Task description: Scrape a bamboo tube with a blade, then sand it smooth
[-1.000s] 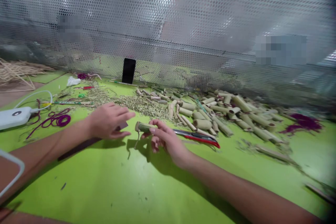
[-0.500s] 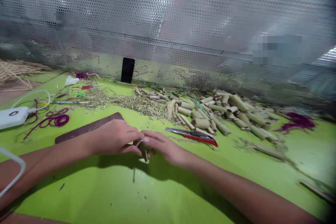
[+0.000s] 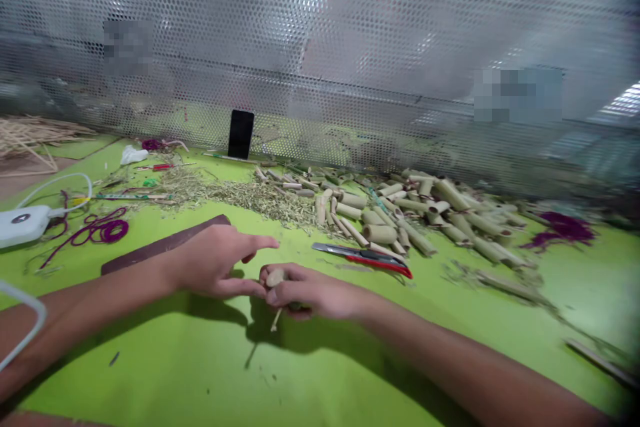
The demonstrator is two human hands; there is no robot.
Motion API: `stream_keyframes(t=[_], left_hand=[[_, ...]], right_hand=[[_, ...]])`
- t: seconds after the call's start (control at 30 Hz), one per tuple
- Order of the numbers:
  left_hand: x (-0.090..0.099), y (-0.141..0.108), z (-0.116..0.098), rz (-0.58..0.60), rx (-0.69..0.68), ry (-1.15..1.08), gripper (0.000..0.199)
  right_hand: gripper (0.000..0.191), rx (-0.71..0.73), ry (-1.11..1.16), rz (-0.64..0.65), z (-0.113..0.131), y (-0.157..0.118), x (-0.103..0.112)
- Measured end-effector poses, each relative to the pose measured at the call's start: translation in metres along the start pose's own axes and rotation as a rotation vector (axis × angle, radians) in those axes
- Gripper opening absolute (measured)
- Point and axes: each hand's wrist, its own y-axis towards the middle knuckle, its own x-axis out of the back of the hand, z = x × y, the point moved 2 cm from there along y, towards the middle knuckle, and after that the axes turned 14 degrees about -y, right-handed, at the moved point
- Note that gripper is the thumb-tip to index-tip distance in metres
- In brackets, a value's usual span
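Bamboo tube (image 3: 276, 278) sits clenched in the right hand (image 3: 313, 295), its curled fingers wrapping most of it. Only a pale end shows, on the left-hand side of those fingers, with a thin sliver (image 3: 275, 322) pointing down toward the green tabletop (image 3: 320, 373). Its long axis seems to slant from that end toward the right palm, though the fingers hide much of it. The left hand (image 3: 215, 261) grasps nothing, its index finger extended and thumb just beside the pale end. Both hands and the tube lie nearer the person than a red-handled utility knife (image 3: 363, 259), and to its left.
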Motion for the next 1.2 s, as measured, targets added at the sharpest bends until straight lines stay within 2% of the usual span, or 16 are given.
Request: stream_keyframes(t=[0.17, 0.3, 0.37, 0.5, 0.67, 0.83, 1.2], left_hand=[[0.007, -0.008, 0.019, -0.045, 0.075, 0.008, 0.053], [0.004, -0.010, 0.023, -0.106, 0.065, 0.061, 0.055], [0.003, -0.009, 0.021, -0.087, 0.029, 0.093, 0.055], [0.003, -0.007, 0.017, -0.042, -0.034, 0.145, 0.054], [0.004, -0.006, 0.019, -0.032, -0.054, 0.173, 0.052], [0.002, -0.007, 0.022, -0.029, -0.083, 0.170, 0.051], [0.000, -0.008, 0.024, -0.004, -0.097, 0.176, 0.052]], right_hand=[[0.019, -0.006, 0.047, -0.204, -0.009, 0.003, 0.005], [0.024, 0.001, 0.078, -0.359, -0.020, 0.007, 0.011], [0.032, 0.007, 0.069, -0.399, -0.023, 0.008, 0.012], [0.044, 0.024, 0.029, -0.378, -0.020, 0.009, 0.012], [0.033, 0.025, 0.139, -0.408, -0.020, 0.011, 0.013], [0.023, 0.027, 0.137, -0.473, -0.027, 0.014, 0.018], [0.030, 0.025, 0.160, -0.456, -0.020, 0.013, 0.017]])
